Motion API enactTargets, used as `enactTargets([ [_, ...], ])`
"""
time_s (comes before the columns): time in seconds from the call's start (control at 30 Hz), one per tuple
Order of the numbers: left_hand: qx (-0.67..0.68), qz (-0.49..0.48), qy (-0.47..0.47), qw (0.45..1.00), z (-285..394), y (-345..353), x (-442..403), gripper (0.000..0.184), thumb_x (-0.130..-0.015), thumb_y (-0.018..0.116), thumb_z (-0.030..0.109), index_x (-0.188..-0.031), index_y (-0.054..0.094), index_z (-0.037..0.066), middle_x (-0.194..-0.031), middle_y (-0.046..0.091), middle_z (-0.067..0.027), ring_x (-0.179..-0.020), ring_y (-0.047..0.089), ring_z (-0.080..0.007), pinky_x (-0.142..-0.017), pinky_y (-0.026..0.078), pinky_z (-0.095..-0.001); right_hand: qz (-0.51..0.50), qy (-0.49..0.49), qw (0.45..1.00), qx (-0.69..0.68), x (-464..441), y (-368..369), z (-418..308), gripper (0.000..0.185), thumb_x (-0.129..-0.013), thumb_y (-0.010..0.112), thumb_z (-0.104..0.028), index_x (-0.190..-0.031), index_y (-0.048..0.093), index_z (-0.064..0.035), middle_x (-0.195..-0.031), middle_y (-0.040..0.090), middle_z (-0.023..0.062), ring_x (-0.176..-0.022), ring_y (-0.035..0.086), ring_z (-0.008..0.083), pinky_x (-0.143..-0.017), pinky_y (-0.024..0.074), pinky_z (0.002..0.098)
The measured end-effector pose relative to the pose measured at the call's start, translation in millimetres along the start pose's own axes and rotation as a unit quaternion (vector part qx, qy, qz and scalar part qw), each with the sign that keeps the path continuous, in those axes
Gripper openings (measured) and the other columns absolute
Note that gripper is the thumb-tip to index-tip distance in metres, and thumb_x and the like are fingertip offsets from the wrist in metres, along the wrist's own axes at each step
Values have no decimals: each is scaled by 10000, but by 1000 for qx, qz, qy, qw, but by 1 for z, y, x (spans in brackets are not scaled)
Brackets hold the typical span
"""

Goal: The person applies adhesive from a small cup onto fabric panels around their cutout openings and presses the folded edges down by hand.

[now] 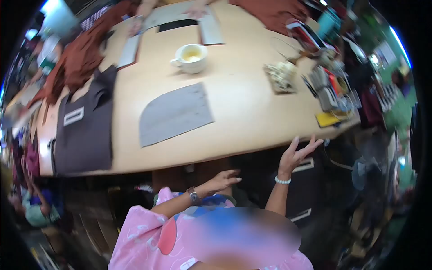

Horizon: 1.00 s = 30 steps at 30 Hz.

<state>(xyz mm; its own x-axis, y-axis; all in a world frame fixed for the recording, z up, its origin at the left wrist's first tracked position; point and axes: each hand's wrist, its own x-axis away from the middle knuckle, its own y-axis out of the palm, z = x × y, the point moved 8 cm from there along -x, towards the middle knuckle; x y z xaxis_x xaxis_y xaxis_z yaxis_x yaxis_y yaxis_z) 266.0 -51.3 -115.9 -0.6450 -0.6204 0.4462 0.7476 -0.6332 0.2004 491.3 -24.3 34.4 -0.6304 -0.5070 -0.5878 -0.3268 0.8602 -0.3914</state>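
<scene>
My left hand (pixel 221 182), a watch at its wrist, is held in front of my body just below the table's near edge. Its fingers stretch out loosely, slightly blurred, with nothing in them. To the right, my right hand (pixel 295 156), with a white bead bracelet, is raised at the table edge. Its fingers are spread and it holds nothing. Behind and below it is a dark cloth (pixel 310 189) with white rectangular frames. The nearest piece on the table is a grey cut fabric panel (pixel 176 114) with one curved side, lying flat and touched by neither hand.
A white cup (pixel 192 59) with yellowish contents stands on the table (pixel 243 108). Dark folded fabric (pixel 85 135) lies left, a patterned bundle (pixel 281 77) right, beside cluttered tools and a yellow item (pixel 327 119). Across, another person's hands (pixel 197 10) rest on grey pieces.
</scene>
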Motion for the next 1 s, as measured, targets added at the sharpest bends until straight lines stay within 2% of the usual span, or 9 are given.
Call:
enactTargets([
  [0.17,-102,-113,123,981,73,-18,44,396,-917,509,297,-1162,560,-11,-1123,607,-133,-1064,551,-206,-937,403,-324,-154,-123,974,-108,43,71,-130,775,-832,559,-61,-1422,60,8,-1397,277,246,-1302,263,371,-1082,177,457],
  [0.33,-121,146,210,959,156,-111,126,246,-899,546,184,-1021,638,-9,-941,661,-77,-904,590,-129,-826,450,-277,-242,-125,949,-155,79,127,-188,788,-828,573,-100,-1420,64,13,-1403,266,249,-1305,257,369,-1078,182,452],
  [0.47,-178,480,280,812,179,-225,206,204,-865,576,126,-1004,647,-5,-915,662,-60,-816,583,-104,-750,461,-258,-281,-118,945,-120,101,157,-177,774,-819,587,-128,-1410,113,32,-1405,257,260,-1302,253,382,-1078,182,447],
  [0.57,-287,629,258,675,183,-300,252,263,-844,598,153,-1057,625,1,-893,664,-95,-741,619,-162,-708,486,-297,-296,-93,945,-104,101,158,-175,754,-814,589,-127,-1402,149,41,-1412,247,260,-1300,254,389,-1076,198,446],
  [0.67,-393,659,123,629,186,-346,255,433,-812,626,179,-1208,528,34,-1048,616,-149,-884,609,-259,-778,480,-359,-298,-97,946,-87,102,158,-176,755,-812,588,-125,-1402,147,40,-1420,239,253,-1304,250,387,-1078,203,446],
  [0.77,-588,653,75,471,190,-376,236,623,-771,653,182,-1329,393,86,-1233,493,-194,-1072,509,-345,-861,442,-414,-292,-93,948,-86,103,158,-176,760,-804,598,-118,-1401,154,39,-1424,237,245,-1307,251,382,-1080,212,439],
  [0.8,-598,647,62,470,191,-389,230,704,-739,672,169,-1359,345,114,-1330,373,-218,-1180,409,-369,-921,403,-431,-289,-87,949,-86,102,158,-176,765,-799,604,-114,-1400,158,38,-1425,237,243,-1308,252,380,-1080,216,436],
  [0.9,-604,663,98,432,199,-425,226,701,-730,660,140,-1358,348,114,-1313,392,-220,-1162,428,-369,-934,400,-429,-285,-81,952,-81,101,158,-174,785,-777,628,-109,-1397,170,37,-1421,248,240,-1306,261,377,-1078,228,430],
  [1.0,-585,664,164,436,204,-463,230,359,-738,528,62,-1092,586,76,-1175,531,-147,-1078,504,-318,-882,433,-415,-287,-87,952,-70,103,159,-172,801,-758,648,-108,-1391,182,43,-1409,267,245,-1299,269,381,-1076,230,430],
])
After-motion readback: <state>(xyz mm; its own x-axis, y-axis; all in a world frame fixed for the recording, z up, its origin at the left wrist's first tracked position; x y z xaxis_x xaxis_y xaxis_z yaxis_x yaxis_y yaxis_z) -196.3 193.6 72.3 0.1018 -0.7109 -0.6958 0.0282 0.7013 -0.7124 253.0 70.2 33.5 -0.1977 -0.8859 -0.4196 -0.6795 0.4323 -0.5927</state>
